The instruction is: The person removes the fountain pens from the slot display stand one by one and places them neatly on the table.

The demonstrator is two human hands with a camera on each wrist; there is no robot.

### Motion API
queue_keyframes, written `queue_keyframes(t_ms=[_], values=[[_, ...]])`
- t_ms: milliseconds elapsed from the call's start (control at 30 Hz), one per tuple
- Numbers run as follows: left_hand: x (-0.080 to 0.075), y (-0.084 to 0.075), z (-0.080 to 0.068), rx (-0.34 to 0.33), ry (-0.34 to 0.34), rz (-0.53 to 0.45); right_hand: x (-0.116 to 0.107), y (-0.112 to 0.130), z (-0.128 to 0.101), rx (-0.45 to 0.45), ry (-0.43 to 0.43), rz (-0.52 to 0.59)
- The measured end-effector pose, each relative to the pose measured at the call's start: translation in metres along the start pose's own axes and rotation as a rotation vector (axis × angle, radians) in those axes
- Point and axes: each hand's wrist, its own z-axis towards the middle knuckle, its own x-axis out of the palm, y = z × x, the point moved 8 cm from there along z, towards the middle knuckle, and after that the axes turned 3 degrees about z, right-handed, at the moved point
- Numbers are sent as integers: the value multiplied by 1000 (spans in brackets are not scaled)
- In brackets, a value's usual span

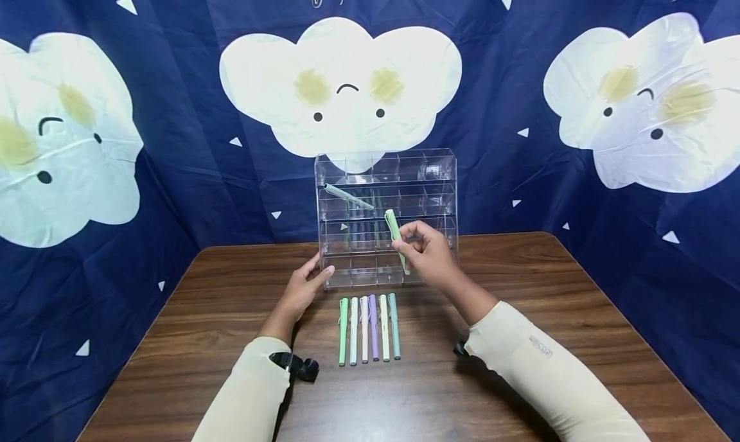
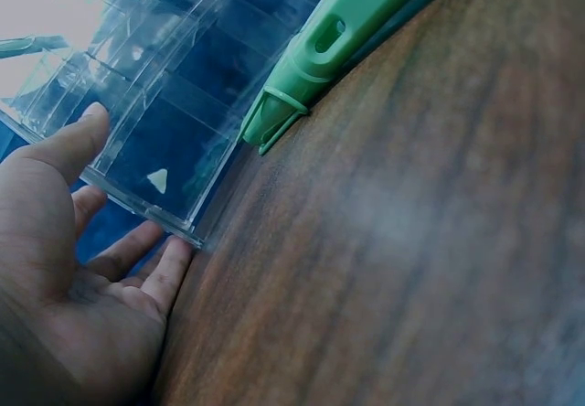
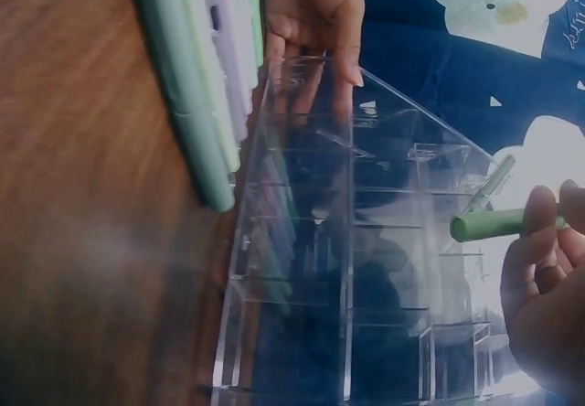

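Fingers of the right hand point(image 1: 426, 252) pinch a green pen point(image 1: 396, 236) at the clear organizer's point(image 1: 386, 217) front; a skewed entry could jam it. The left hand point(image 1: 303, 290), open at 9 o'clock, steadies the organizer; spare pens point(image 1: 370, 328) lie at 6 on the surface point(image 1: 520, 313).

**Pastel pens, clear rack, navy cloud cloth**

The pen point(image 1: 396, 239) pinched in the right hand's point(image 1: 429, 256) fingers is pale green. Just beyond those fingertips the organizer point(image 1: 386, 214) is colourless and see-through, with a grey-green pen point(image 1: 349, 196) lying in it. Below the fingers of both hands, the row of pens point(image 1: 369, 328) runs green, pale mint, white, lilac, pale yellow-green, teal. The table point(image 1: 520, 339) is dark brown wood grain. Both sleeves point(image 1: 543, 371) are cream. The backdrop point(image 1: 173, 108) is navy with white triangles and white clouds with yellowish cheeks and black faces
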Motion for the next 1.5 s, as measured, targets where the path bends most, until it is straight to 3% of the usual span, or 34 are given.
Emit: queue_keyframes(t_ms=[300, 833, 1500], values=[[-1, -1, 0, 5, -11, 12, 3, -21, -16, 104, 48, 36], [3, 2, 1, -24, 7, 6, 7, -43, -45, 213, 215, -83], [1, 0, -1, -15, 9, -12, 8, -67, -59, 375, 310, -199]])
